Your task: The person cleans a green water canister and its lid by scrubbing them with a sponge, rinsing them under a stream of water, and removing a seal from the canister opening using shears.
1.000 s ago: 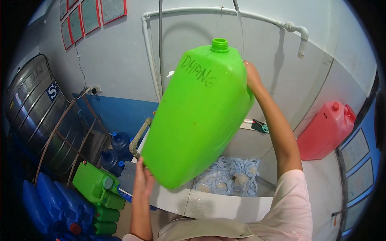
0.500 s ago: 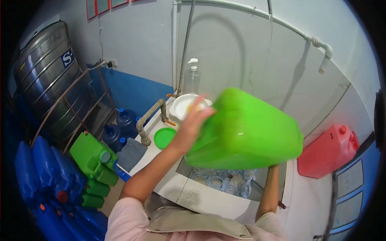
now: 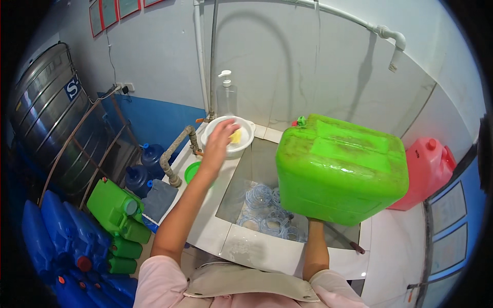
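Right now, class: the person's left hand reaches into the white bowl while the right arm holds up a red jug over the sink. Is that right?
Not quite. The jug held up over the sink is green, as the head view shows; the left hand does reach into the white bowl.

I see bright, even daylight and sharp focus throughout. A soft pipe shadow crosses the far wall (image 3: 308, 66). Fisheye bends the edges, with black corners.

Large bright-green plastic jerrycan (image 3: 341, 167), soiled, lying on its side, raised above the tiled sink basin. Yellow sponge (image 3: 235, 136) resting in white bowl (image 3: 247, 127).
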A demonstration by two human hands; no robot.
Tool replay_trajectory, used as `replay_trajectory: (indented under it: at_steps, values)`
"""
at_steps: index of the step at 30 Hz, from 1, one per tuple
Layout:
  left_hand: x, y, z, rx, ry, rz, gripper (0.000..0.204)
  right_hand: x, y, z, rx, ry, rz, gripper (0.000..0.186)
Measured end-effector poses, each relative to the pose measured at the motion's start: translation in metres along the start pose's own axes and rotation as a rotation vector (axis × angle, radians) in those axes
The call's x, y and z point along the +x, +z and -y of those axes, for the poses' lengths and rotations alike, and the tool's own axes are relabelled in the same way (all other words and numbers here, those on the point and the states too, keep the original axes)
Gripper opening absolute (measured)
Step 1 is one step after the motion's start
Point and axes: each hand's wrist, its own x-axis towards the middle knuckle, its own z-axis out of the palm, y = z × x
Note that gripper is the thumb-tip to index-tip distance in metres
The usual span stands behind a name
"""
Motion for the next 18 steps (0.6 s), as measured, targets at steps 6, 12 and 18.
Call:
replay_trajectory:
  at_steps: [6,12,18]
  values:
    - [-0.045,-0.083,0.081,0.428,-0.154,-0.179,0.032,-0.003,-0.044,0.031,0.002,-0.17,-0.127,0.029]
    - [-0.107,-0.089,0.139,1.18,-0.141,-0.212,0.044,-0.015,-0.099,0.114,-0.194,-0.406,-0.262,0.029]
    - [-0.099,-0.053,0.164,1.414,-0.263,-0.287,0.061,-0.033,-0.09,0.158,-0.936,-1.04,-0.343,0.029]
